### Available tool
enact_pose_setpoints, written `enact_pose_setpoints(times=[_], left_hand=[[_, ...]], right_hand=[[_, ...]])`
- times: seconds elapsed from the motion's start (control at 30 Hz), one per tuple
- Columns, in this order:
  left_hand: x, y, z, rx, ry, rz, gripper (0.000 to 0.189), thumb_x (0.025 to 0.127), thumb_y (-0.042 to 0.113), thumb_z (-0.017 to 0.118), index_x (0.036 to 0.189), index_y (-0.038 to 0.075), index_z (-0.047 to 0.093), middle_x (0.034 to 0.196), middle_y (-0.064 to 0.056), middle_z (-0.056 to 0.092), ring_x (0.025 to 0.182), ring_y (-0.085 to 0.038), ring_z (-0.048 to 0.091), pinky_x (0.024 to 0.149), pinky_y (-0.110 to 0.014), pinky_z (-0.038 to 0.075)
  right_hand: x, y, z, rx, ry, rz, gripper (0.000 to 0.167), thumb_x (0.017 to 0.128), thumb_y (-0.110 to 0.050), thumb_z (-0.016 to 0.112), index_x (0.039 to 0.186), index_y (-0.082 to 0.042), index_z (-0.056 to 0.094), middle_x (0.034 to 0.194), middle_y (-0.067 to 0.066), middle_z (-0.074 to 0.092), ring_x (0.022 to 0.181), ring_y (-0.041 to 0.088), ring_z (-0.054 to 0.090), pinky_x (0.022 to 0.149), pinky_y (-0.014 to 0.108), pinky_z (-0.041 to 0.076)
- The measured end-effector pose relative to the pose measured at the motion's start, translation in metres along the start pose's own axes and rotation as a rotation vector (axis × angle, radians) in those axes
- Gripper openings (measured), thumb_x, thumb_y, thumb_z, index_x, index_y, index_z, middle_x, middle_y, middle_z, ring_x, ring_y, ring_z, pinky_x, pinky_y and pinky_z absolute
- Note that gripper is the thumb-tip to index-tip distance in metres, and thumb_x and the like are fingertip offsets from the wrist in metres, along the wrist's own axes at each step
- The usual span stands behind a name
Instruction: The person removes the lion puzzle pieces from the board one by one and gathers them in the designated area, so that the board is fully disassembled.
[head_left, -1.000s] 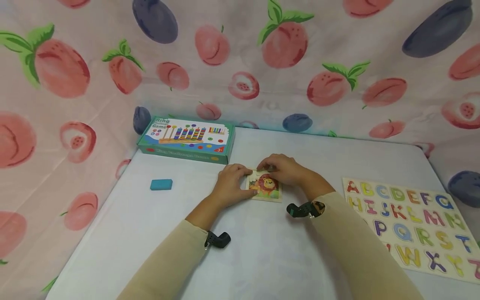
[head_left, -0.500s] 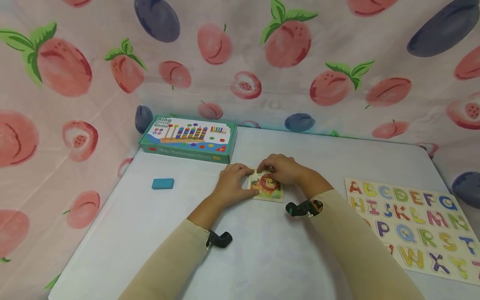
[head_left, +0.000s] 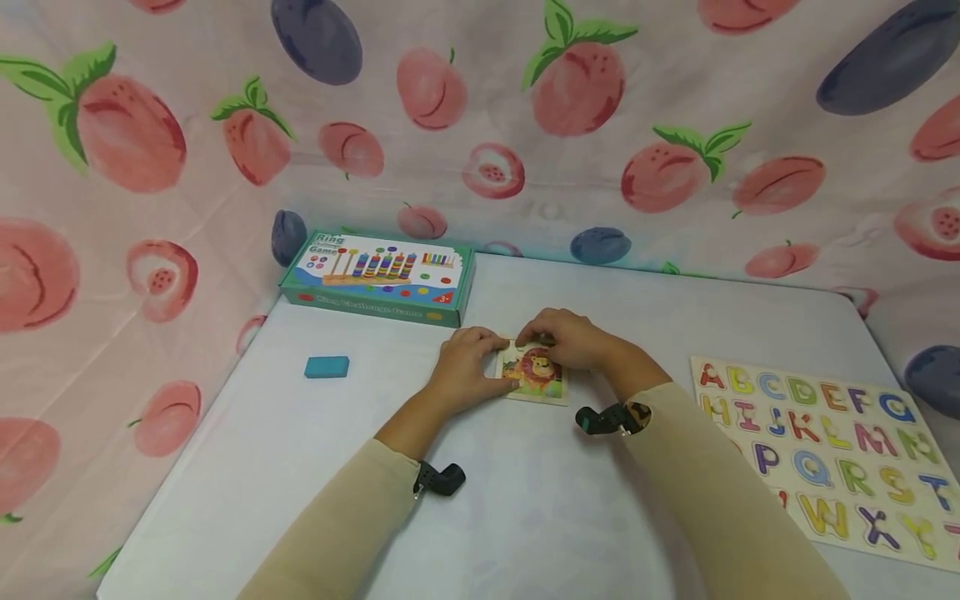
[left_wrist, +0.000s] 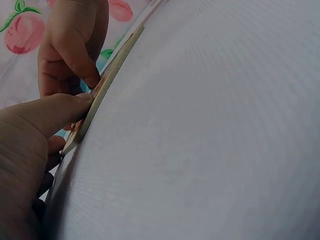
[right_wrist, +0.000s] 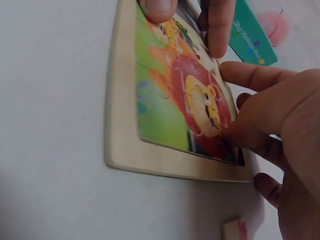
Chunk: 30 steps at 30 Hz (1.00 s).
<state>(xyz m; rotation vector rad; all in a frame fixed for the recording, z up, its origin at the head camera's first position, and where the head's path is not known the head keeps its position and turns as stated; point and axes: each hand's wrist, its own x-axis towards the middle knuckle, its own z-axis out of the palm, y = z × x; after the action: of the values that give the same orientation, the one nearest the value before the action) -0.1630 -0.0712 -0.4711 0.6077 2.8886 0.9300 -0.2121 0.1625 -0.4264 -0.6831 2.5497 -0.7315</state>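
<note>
Left hand pinches the puzzle; right hand touches its face (whether pinching, I cannot tell); the box lies beyond, leftward.

A lion puzzle sits in a pale wooden frame on the white counter. The fingers of the right hand touch the puzzle and the frame's far edge; the left hand reaches its upper end. A green box lies beyond; a pale corner shows below.
</note>
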Motion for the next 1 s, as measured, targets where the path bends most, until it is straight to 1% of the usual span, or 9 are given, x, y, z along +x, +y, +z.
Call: enact_pose_setpoints(times=[0.2,0.37,0.5,0.6,0.73,0.83,1.0], left_hand=[[0.001,0.001,0.001,0.000,0.009,0.029,0.062,0.085,0.043,0.091,0.136,0.012,0.073,0.134,-0.006,0.064,0.134,-0.028,0.050,0.113,-0.053,0.039],[0.001,0.002,0.000,0.002,0.004,0.022,0.063,0.084,0.044,0.091,0.136,0.012,0.073,0.134,-0.005,0.063,0.134,-0.027,0.050,0.112,-0.052,0.039],[0.001,0.001,0.000,0.007,0.008,0.018,0.063,0.085,0.044,0.091,0.136,0.013,0.073,0.134,-0.005,0.063,0.134,-0.027,0.050,0.112,-0.052,0.039],[0.001,0.000,-0.001,0.009,0.013,0.013,0.062,0.085,0.044,0.091,0.136,0.013,0.073,0.134,-0.005,0.063,0.135,-0.027,0.050,0.113,-0.053,0.039],[0.000,-0.001,0.000,0.010,0.008,0.006,0.063,0.084,0.044,0.091,0.136,0.014,0.073,0.134,-0.004,0.063,0.135,-0.026,0.049,0.114,-0.052,0.039],[0.000,-0.002,0.001,0.015,0.005,0.005,0.063,0.084,0.045,0.091,0.136,0.015,0.073,0.134,-0.003,0.063,0.135,-0.025,0.049,0.113,-0.051,0.039],[0.001,-0.002,0.001,0.009,0.004,0.007,0.064,0.084,0.045,0.091,0.137,0.014,0.072,0.134,-0.003,0.062,0.135,-0.026,0.049,0.114,-0.052,0.039]], right_hand=[[-0.005,0.000,0.004,-0.022,0.045,-0.006,0.038,0.096,0.001,0.070,0.124,-0.024,0.075,0.135,0.005,0.065,0.134,0.034,0.051,0.113,0.074,0.028],[-0.007,0.000,0.006,-0.045,0.077,-0.032,0.039,0.095,0.001,0.069,0.125,-0.023,0.074,0.135,0.005,0.067,0.130,0.035,0.052,0.110,0.073,0.030],[-0.008,0.002,0.008,-0.067,0.115,-0.065,0.040,0.095,-0.001,0.070,0.129,-0.022,0.074,0.132,0.005,0.069,0.125,0.034,0.055,0.107,0.069,0.035],[-0.009,0.004,0.009,-0.068,0.138,-0.086,0.041,0.096,-0.004,0.071,0.132,-0.023,0.074,0.127,0.002,0.071,0.121,0.031,0.057,0.104,0.065,0.037],[-0.009,0.006,0.012,-0.043,0.143,-0.102,0.042,0.096,-0.007,0.070,0.134,-0.023,0.076,0.121,-0.001,0.073,0.114,0.027,0.057,0.100,0.060,0.038],[-0.010,0.007,0.013,-0.042,0.151,-0.117,0.039,0.098,-0.011,0.072,0.135,-0.023,0.076,0.123,-0.001,0.074,0.111,0.025,0.058,0.098,0.058,0.039],[-0.009,0.008,0.012,-0.083,0.174,-0.127,0.035,0.099,-0.016,0.077,0.133,-0.023,0.077,0.126,0.000,0.076,0.108,0.025,0.060,0.097,0.056,0.042]])
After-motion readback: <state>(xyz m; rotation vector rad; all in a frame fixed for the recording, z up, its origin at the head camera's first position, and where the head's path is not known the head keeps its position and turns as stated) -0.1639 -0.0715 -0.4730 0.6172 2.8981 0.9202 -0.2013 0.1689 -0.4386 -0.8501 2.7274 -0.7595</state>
